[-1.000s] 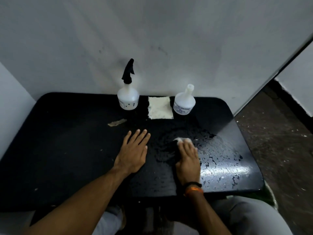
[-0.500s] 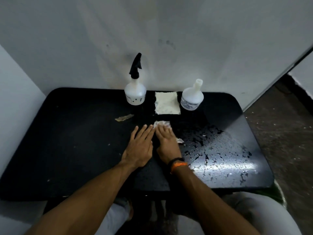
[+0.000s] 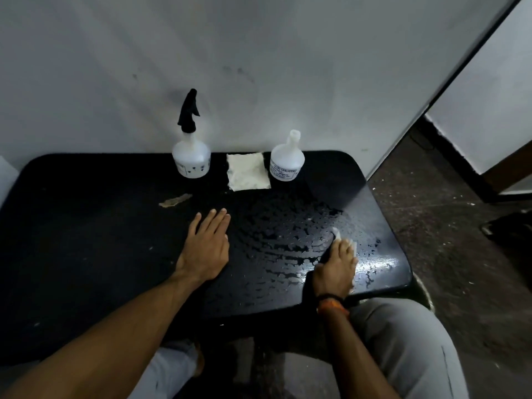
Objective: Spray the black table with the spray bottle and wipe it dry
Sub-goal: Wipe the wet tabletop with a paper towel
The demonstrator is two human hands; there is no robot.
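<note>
My right hand (image 3: pixel 335 269) presses a small white wipe (image 3: pixel 344 239) flat under its fingers, right of the spray bottle (image 3: pixel 191 156) and toward the near edge of the glossy black counter (image 3: pixel 86 240). My left hand (image 3: pixel 205 246) lies spread and empty, in front of the bottle. Beaded droplets (image 3: pixel 276 237) cover the slick surface between the hands; I judge the thin, soaked wipe could smear rather than dry, or push water off the rounded edge.
</note>
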